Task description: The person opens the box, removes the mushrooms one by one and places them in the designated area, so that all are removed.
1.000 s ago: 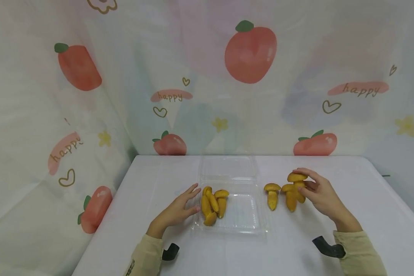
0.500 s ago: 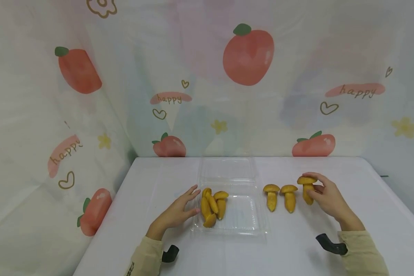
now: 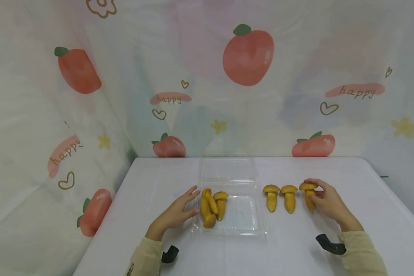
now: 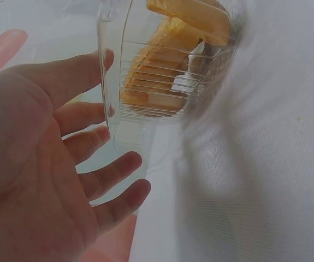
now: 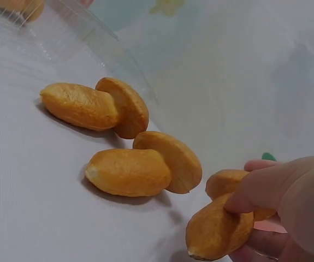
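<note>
My right hand (image 3: 331, 201) pinches a yellow mushroom (image 3: 309, 199) by its stem and cap, at the right end of a row. Two similar mushrooms lie to its left, a middle mushroom (image 3: 289, 199) and a left mushroom (image 3: 271, 198), with caps toward the back. In the right wrist view the thumb presses on the stem of the held mushroom (image 5: 217, 229). My left hand (image 3: 177, 209) has its fingers spread at the left wall of a clear plastic box (image 3: 243, 214). The left wrist view shows the thumb (image 4: 75, 73) at the rim. Yellow mushrooms (image 3: 222, 205) lie inside the box's left half.
The box's clear lid (image 3: 227, 168) lies folded open toward the back. A white cloth (image 3: 227, 257) covers the table. Behind it hangs a printed curtain (image 3: 200, 57) with fruit pictures, which also closes off the left side.
My right hand has carried its mushroom to the right, away from the middle one, and lowered it toward the table. My left hand has stayed at the box.
</note>
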Motion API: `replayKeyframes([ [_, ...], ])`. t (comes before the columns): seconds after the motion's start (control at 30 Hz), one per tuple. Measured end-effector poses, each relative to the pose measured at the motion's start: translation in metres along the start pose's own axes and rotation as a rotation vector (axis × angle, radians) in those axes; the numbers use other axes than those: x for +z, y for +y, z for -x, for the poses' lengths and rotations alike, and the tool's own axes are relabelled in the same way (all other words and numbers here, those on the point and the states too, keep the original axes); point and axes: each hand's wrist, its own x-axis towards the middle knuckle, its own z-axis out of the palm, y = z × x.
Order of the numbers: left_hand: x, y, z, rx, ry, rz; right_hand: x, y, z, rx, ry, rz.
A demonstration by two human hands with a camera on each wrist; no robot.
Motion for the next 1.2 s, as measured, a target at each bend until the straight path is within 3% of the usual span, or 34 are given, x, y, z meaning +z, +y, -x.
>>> replayKeyframes([
  [0.3, 0.000, -0.002, -0.001, 0.005, -0.004, 0.005, 0.003, 0.011, -0.002, 0.063, -0.044, 0.003],
  [0.83, 0.001, -0.004, -0.001, 0.008, -0.002, -0.008, 0.006, 0.016, -0.001, 0.052, -0.044, 0.067],
  [1.2, 0.000, 0.001, 0.002, 0.006, 0.001, 0.011, 0.005, 0.018, -0.002, 0.063, -0.073, 0.047],
])
